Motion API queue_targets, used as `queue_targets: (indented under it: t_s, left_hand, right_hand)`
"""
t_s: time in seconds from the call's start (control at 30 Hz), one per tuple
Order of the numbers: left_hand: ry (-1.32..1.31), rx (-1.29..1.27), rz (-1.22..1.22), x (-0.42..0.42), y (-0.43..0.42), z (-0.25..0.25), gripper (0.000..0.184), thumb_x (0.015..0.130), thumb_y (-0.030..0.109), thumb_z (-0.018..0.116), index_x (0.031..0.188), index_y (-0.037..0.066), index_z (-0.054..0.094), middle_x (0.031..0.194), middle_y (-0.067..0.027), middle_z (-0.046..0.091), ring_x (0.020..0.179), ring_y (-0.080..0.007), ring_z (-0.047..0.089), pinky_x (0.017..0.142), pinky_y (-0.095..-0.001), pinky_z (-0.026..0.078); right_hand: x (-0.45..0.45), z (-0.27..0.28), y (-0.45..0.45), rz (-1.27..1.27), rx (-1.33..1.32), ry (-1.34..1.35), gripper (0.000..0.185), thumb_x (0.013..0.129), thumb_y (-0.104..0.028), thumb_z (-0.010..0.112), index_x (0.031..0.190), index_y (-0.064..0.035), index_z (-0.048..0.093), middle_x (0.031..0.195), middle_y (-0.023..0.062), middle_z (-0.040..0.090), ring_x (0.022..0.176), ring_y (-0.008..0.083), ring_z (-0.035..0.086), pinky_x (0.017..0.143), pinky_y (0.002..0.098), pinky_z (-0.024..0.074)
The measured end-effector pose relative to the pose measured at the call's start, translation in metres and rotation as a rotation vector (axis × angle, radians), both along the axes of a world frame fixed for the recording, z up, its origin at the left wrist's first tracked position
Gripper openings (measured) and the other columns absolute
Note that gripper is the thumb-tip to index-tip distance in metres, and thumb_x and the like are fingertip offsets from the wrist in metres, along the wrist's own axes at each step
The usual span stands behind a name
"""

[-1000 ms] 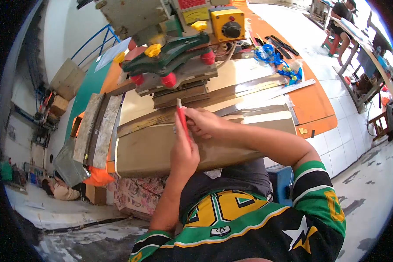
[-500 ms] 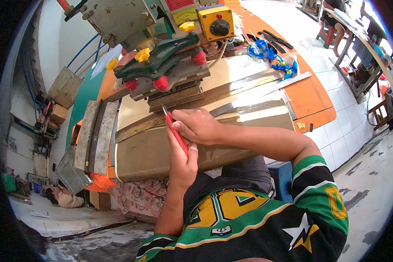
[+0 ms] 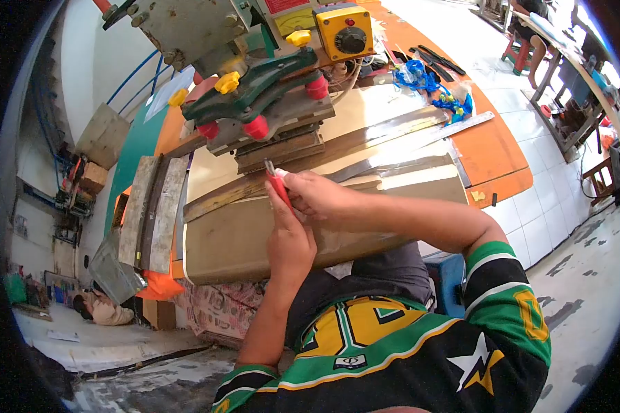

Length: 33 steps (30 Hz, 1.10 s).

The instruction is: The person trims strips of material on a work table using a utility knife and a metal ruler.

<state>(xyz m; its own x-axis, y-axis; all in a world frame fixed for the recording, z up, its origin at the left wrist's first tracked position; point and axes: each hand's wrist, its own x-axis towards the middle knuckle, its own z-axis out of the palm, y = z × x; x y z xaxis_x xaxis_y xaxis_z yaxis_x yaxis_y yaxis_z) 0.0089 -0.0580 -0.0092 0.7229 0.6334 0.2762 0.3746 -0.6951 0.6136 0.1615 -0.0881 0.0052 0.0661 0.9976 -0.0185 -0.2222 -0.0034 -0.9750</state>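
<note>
A red utility knife (image 3: 280,187) with a short metal tip is held over the beige work surface (image 3: 234,244), tip pointing up and away from me. My left hand (image 3: 289,241) is closed around its handle, the lower part of which is hidden by the fingers. My right hand (image 3: 317,196) is closed at the front of the knife, thumb and fingers against the red body near the metal tip. Just beyond the tip is the metal head (image 3: 282,155) of a press with a green clamp frame (image 3: 255,96).
A long worn bar (image 3: 220,197) and a steel ruler (image 3: 461,124) lie across the table. A yellow control box (image 3: 344,34) sits on the press. Blue plastic (image 3: 413,77) lies at the back right, metal plates (image 3: 151,213) at the left. A person (image 3: 110,310) is at far left.
The knife has turned more upright and less of its handle shows. My left hand has rolled around it, and the right fingers have shifted at its front end.
</note>
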Motion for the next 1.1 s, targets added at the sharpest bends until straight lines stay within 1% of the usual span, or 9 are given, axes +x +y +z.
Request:
queue_targets:
  t_s: [0.1, 0.17, 0.33, 0.5, 0.7, 0.8, 0.87, 0.9, 1.1]
  left_hand:
    - [0.243, -0.215, 0.062, 0.003, 0.002, 0.008, 0.092, 0.088, -0.005, 0.048, 0.160, 0.005, -0.008, 0.159, -0.0329, 0.022, 0.136, -0.0493, 0.044, 0.104, -0.0486, 0.045]
    - [-0.048, -0.131, -0.047, 0.001, 0.006, -0.006, 0.087, 0.089, -0.006, 0.048, 0.161, 0.004, -0.001, 0.161, -0.0286, 0.024, 0.139, -0.0429, 0.043, 0.108, -0.0450, 0.042]
    - [-0.461, -0.397, -0.169, -0.001, 0.006, -0.019, 0.078, 0.093, -0.002, 0.050, 0.161, 0.004, 0.013, 0.160, -0.0148, 0.031, 0.138, -0.0241, 0.044, 0.109, -0.0347, 0.039]
    - [-0.482, -0.631, -0.189, -0.006, 0.002, -0.013, 0.078, 0.094, 0.000, 0.050, 0.160, -0.001, 0.010, 0.157, -0.0172, 0.032, 0.144, -0.0258, 0.036, 0.118, -0.0366, 0.027]
    - [-0.361, -0.265, -0.136, 0.001, -0.016, 0.000, 0.082, 0.091, -0.005, 0.047, 0.159, -0.002, 0.001, 0.163, -0.0236, 0.020, 0.151, -0.0329, 0.023, 0.122, -0.0410, 0.020]
    - [-0.252, -0.032, -0.068, 0.004, -0.013, -0.002, 0.087, 0.090, -0.004, 0.048, 0.159, 0.000, -0.005, 0.159, -0.0306, 0.026, 0.144, -0.0423, 0.036, 0.116, -0.0454, 0.033]
    - [-0.023, -0.198, 0.027, 0.005, -0.012, 0.006, 0.090, 0.091, 0.001, 0.051, 0.159, 0.003, -0.008, 0.143, -0.0368, 0.045, 0.118, -0.0511, 0.058, 0.095, -0.0521, 0.050]
    - [-0.119, 0.025, -0.017, 0.007, -0.008, -0.003, 0.092, 0.091, 0.003, 0.052, 0.159, 0.005, -0.010, 0.124, -0.0385, 0.058, 0.092, -0.0554, 0.063, 0.074, -0.0576, 0.051]
    - [0.059, -0.052, 0.027, 0.005, 0.003, 0.000, 0.089, 0.091, 0.001, 0.051, 0.160, 0.006, -0.004, 0.139, -0.0355, 0.049, 0.103, -0.0520, 0.063, 0.080, -0.0537, 0.052]
  right_hand:
    - [0.016, -0.006, 0.009, 0.111, -0.218, 0.016, 0.057, 0.108, -0.055, 0.032, 0.084, -0.0083, 0.054, 0.071, -0.0016, 0.047, 0.063, 0.0091, 0.042, 0.057, 0.0278, 0.0386]
    - [0.017, -0.016, 0.010, 0.147, -0.214, -0.026, 0.060, 0.108, -0.056, 0.031, 0.082, -0.0069, 0.054, 0.072, -0.0010, 0.048, 0.064, 0.0111, 0.045, 0.058, 0.0300, 0.0409]
    - [0.002, -0.013, 0.003, -0.352, 0.352, -0.923, 0.047, 0.106, -0.048, 0.042, 0.103, -0.0026, 0.051, 0.087, 0.0196, 0.064, 0.086, 0.0418, 0.065, 0.070, 0.0526, 0.0504]
    - [0.005, -0.012, 0.003, -0.329, 0.515, -1.125, 0.033, 0.104, -0.038, 0.048, 0.104, -0.0053, 0.049, 0.099, 0.0201, 0.064, 0.091, 0.0439, 0.064, 0.073, 0.0529, 0.0512]
    - [-0.001, -0.006, -0.002, -0.254, 0.396, -0.939, 0.040, 0.107, -0.041, 0.041, 0.102, -0.0046, 0.054, 0.089, 0.0210, 0.064, 0.089, 0.0431, 0.064, 0.074, 0.0504, 0.0505]
    - [-0.008, -0.016, 0.005, -0.281, 0.388, -0.560, 0.041, 0.109, -0.039, 0.039, 0.098, -0.0050, 0.058, 0.078, 0.0132, 0.058, 0.071, 0.0294, 0.058, 0.067, 0.0390, 0.0476]
    - [-0.010, -0.025, 0.012, -0.188, 0.255, -0.112, 0.046, 0.109, -0.042, 0.038, 0.096, -0.0046, 0.061, 0.075, 0.0045, 0.056, 0.067, 0.0168, 0.052, 0.065, 0.0324, 0.0451]
    - [-0.009, -0.023, 0.011, -0.168, 0.147, -0.051, 0.048, 0.108, -0.046, 0.039, 0.096, -0.0049, 0.061, 0.075, -0.0009, 0.054, 0.068, 0.0089, 0.049, 0.060, 0.0276, 0.0418]
    - [0.009, -0.002, 0.004, 0.002, -0.264, 0.173, 0.047, 0.106, -0.051, 0.042, 0.087, -0.0108, 0.056, 0.061, -0.0045, 0.040, 0.050, 0.0073, 0.030, 0.043, 0.0266, 0.0223]
